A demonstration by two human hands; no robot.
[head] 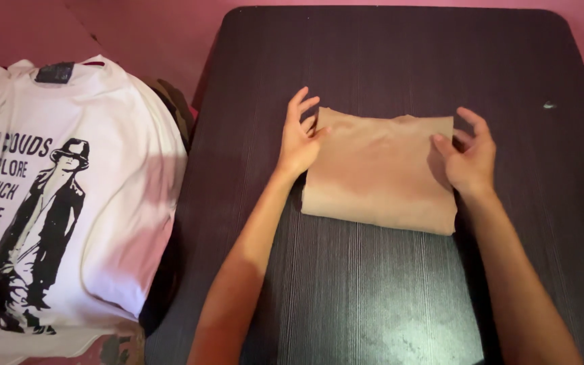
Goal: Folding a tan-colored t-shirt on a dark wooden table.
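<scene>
A tan garment [380,172], folded into a neat rectangle, lies in the middle of a dark wood-grain table [373,61]. My left hand [299,138] rests at the folded cloth's upper left corner, fingers spread, thumb touching the edge. At the upper right corner sits my right hand [471,155], thumb and fingers pinching lightly at the fabric edge. Both forearms reach in from the bottom of the view.
To the left of the table lies a white T-shirt [123,169] with a black printed figure and lettering, spread over a pink surface [136,34]. A small white speck [549,105] sits near the table's far right.
</scene>
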